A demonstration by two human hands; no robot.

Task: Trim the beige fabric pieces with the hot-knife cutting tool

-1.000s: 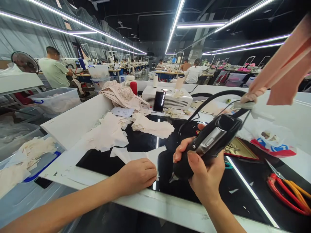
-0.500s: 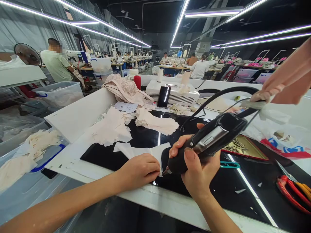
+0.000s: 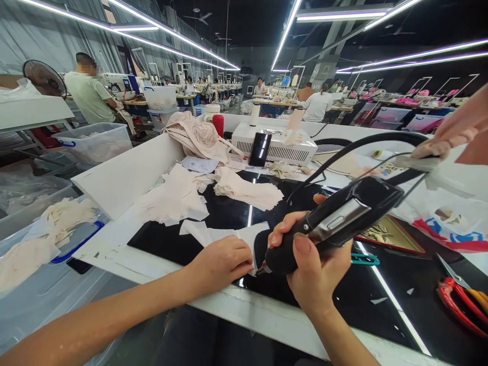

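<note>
My right hand (image 3: 318,269) is wrapped round a black corded handheld tool (image 3: 335,218) with a silver side plate. Its narrow metal tip points down and left, close by the fingers of my left hand (image 3: 224,262). Those fingers are curled together at the edge of a thin off-white fabric piece (image 3: 249,233), which lies on the glossy black work surface (image 3: 163,249). Whether the tip touches the fabric I cannot tell. Behind it lie a loose heap of pale fabric pieces (image 3: 175,195) and a neater fabric stack (image 3: 247,190).
Red-handled scissors (image 3: 455,297) and a tray of small pieces (image 3: 396,236) lie at right. A teal tool (image 3: 364,260) rests nearer. At the back stand a phone (image 3: 261,149) and a white vented box (image 3: 292,149). The tool's cable (image 3: 343,152) arches right. A co-worker (image 3: 89,96) stands far left.
The rear end of the handheld tool has shifted slightly to the right, and the view has moved a little. Both hands keep nearly the same place and hold.
</note>
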